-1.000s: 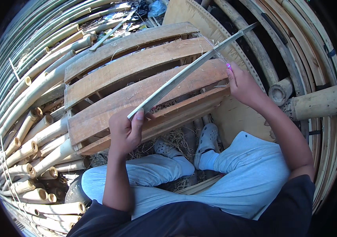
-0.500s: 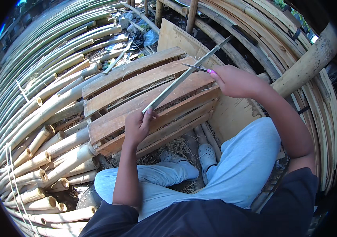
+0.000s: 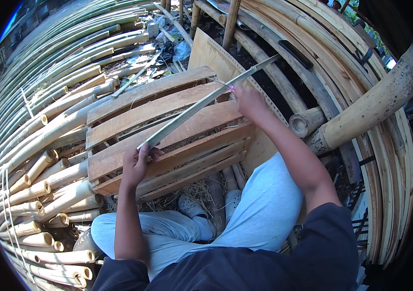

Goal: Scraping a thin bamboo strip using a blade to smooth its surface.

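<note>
A long pale green bamboo strip (image 3: 192, 111) slants from lower left to upper right above a slatted wooden crate (image 3: 141, 127). Its near end is pinched between the thumb and fingers of my left hand (image 3: 138, 162). My right hand (image 3: 250, 101) is closed round the pink handle of a small knife (image 3: 222, 84). The thin blade points left and lies against or just over the strip, past its middle; exact contact is hard to make out. Much of the handle is hidden in my fist.
Stacked bamboo poles (image 3: 51, 186) fill the left side. A plywood sheet (image 3: 211, 51) leans behind the crate. On the right are a thick bamboo pole (image 3: 366, 109) and long wooden slats (image 3: 332, 63). My legs in light blue trousers (image 3: 259, 199) are folded before the crate.
The view has shifted, so the scene's placement differs slightly. My right hand has come nearer along the strip toward my left hand. Both hands keep their holds.
</note>
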`<control>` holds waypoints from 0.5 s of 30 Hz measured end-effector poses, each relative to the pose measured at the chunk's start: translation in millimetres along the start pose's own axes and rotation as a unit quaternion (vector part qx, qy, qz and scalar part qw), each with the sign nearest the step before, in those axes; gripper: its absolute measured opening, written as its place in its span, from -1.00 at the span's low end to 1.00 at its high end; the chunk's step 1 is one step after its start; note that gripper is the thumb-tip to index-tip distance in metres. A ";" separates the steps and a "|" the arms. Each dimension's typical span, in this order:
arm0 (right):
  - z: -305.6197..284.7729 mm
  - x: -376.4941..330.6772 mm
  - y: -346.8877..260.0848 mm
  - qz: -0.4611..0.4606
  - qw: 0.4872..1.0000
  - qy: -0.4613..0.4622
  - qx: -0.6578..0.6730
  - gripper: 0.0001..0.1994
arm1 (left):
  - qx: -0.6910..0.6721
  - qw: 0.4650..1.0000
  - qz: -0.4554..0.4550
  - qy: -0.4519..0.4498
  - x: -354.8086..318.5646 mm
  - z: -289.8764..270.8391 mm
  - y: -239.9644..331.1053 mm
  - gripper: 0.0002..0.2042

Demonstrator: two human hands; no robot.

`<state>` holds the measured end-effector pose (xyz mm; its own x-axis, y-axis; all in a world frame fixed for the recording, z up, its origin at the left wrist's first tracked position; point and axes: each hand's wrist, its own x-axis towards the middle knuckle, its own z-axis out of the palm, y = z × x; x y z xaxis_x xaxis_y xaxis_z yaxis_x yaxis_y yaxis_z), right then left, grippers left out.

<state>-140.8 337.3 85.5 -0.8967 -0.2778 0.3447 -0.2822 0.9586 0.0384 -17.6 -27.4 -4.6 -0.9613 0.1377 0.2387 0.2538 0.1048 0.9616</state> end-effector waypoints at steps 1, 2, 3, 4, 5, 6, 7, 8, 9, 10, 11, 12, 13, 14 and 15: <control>3.2 -1.7 -3.5 -0.004 1.000 -0.002 0.004 -0.87 | 0.003 1.000 -0.004 0.004 -0.3 1.1 2.2 -0.56; 6.7 -5.3 -23.1 -0.037 0.999 -0.008 0.001 -0.88 | -0.015 1.000 -0.020 0.015 -1.5 -0.4 9.8 -0.57; 11.0 -11.9 -40.9 -0.068 0.998 -0.013 -0.005 -0.88 | -0.034 0.999 -0.035 0.023 -3.6 -2.3 14.7 -0.57; 15.3 -17.4 -49.0 -0.139 0.990 0.000 -0.001 -0.91 | -0.011 0.999 -0.032 0.011 -4.6 -5.1 15.6 -0.58; 14.8 -13.6 -38.6 -0.138 0.990 0.002 0.003 -0.91 | -0.008 0.999 -0.032 0.010 -3.0 -6.1 14.7 -0.58; 13.8 -4.5 -26.4 -0.089 0.996 -0.002 -0.021 -0.91 | -0.005 0.999 -0.037 0.014 -1.8 -6.5 12.7 -0.58; 14.3 -2.3 -16.8 -0.039 0.998 -0.011 -0.045 -0.91 | -0.004 0.999 -0.045 0.015 -3.2 -2.6 15.3 -0.58; 16.4 -4.3 -11.5 -0.037 0.998 -0.014 -0.041 -0.91 | 0.030 0.999 -0.036 0.008 -0.4 -0.3 18.6 -0.60; 19.2 -6.4 -9.3 -0.035 0.998 -0.011 -0.044 -0.92 | 0.029 0.998 -0.052 0.034 1.2 5.2 21.8 -0.56; 21.7 -3.6 -12.5 -0.039 0.998 -0.003 -0.045 -0.93 | 0.042 0.997 -0.047 0.032 0.0 1.8 13.4 -0.56; 15.6 -2.5 -24.4 -0.046 0.998 0.002 -0.044 -0.93 | 0.056 0.997 -0.045 0.033 -4.0 -1.4 8.7 -0.55; 11.4 -10.9 -41.2 -0.134 0.989 -0.026 -0.048 -0.92 | 0.060 0.996 -0.049 0.041 -8.9 -4.5 4.8 -0.55; 14.9 -9.9 -36.9 -0.138 0.989 -0.027 -0.046 -0.92 | 0.050 0.996 -0.058 0.039 -7.3 -2.7 5.9 -0.55; 18.8 -4.3 -25.0 -0.123 0.991 0.023 -0.040 -0.90 | 0.041 0.997 -0.063 0.035 -3.9 -0.1 11.6 -0.55; 21.2 4.6 -10.3 -0.109 0.991 0.072 -0.034 -0.88 | 0.043 0.997 -0.061 0.036 -0.4 2.7 17.9 -0.55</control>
<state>-149.2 324.8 66.9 -0.7574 -0.4718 0.4514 -0.4363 0.8800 0.1877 -12.4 -23.0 12.1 -0.9900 0.0488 0.1324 0.1395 0.2016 0.9695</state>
